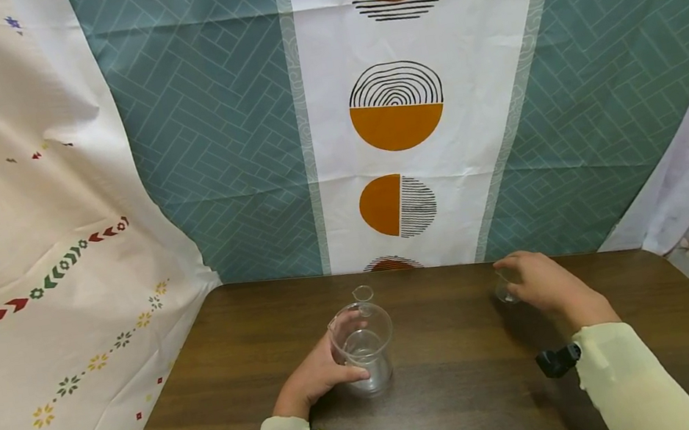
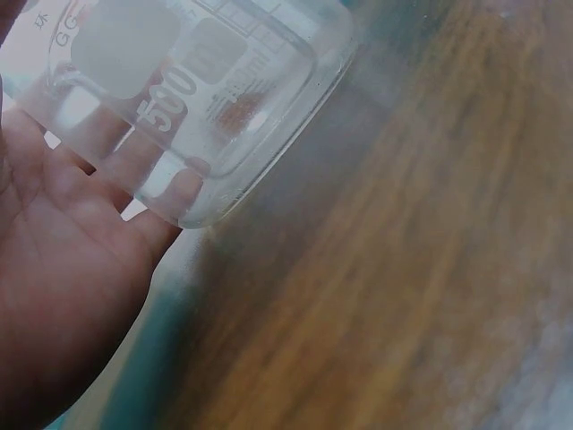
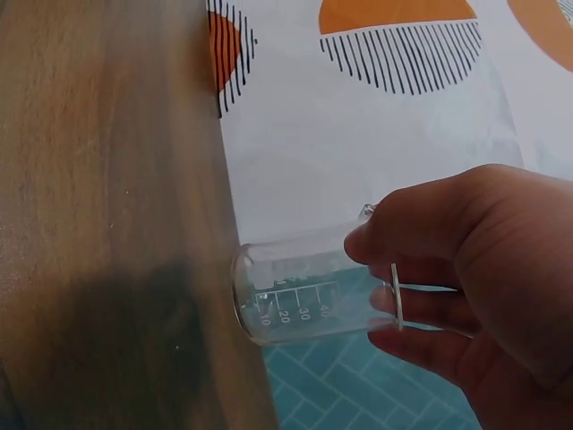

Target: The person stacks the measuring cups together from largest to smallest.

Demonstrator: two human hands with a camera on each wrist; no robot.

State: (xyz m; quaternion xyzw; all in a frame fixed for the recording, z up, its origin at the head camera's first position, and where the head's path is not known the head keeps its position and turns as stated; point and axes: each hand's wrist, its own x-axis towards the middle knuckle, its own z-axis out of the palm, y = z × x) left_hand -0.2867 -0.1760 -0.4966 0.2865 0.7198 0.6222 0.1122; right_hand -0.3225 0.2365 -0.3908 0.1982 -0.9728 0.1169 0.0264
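Clearly, the large clear glass beaker with a pouring lip point(image 1: 377, 368) is the thing to mind first: it sits upright at your near centre in the head view, though you can't tell whether its base bears on the bench or floats just above. Your left hand point(image 1: 325, 366) grips its side, thumb toward you and fingers wrapped behind the glass. Smooth walls probably slip easily, so spread the fingers evenly, squeeze only as firmly as the weight needs, and hold the mouth level.

Over to the right, near the back edge, your right hand point(image 1: 545, 287) holds the small clear glass beaker with white graduations point(image 3: 304, 287). Thumb and fingers pinch it at the rim, and its base is at or very close to the bench. A rim pinch looks likely to tip it, so press equally from both sides and let the base stay square to the wood.

Just behind the large beaker stands another small clear vessel point(image 1: 363, 294), partly hidden by it; shift the big one sideways or toward you rather than back, or the two may knock.

Beneath everything lies the dark brown wood-grain bench point(image 1: 460, 406), and behind it hangs the teal brick-patterned cloth point(image 1: 215, 152). Leave your knuckles room there on the right.
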